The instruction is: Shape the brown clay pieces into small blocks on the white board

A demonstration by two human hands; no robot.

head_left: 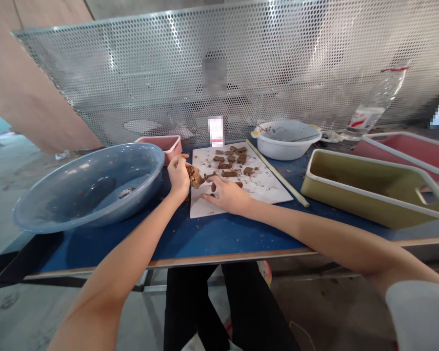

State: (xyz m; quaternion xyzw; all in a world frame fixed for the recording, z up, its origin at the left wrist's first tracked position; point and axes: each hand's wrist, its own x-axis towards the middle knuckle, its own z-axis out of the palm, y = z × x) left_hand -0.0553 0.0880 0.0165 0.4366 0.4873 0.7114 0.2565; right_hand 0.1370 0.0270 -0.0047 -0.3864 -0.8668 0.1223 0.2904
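Note:
My left hand (179,176) is closed around a crumbly brown lump (194,177), held at the left edge of a white board (205,208). Just right of it, my right hand (229,195) is low over the board, thumb and index finger apart. A small brown piece (213,187) shows between those fingers; whether they touch it I cannot tell. Close to the index fingertip is a thin dark brown bit (209,175). Several brown blocks (229,173) and many crumbs lie farther back on the board.
A large blue basin (91,183) stands left, a small pink bin (173,142) behind it. A pale stick (278,174) lies along the board's right edge. Beyond are a white basin (285,148), an olive bin (358,197), a pink bin (417,151) and a plastic bottle (375,105). Perforated metal (149,73) closes the back.

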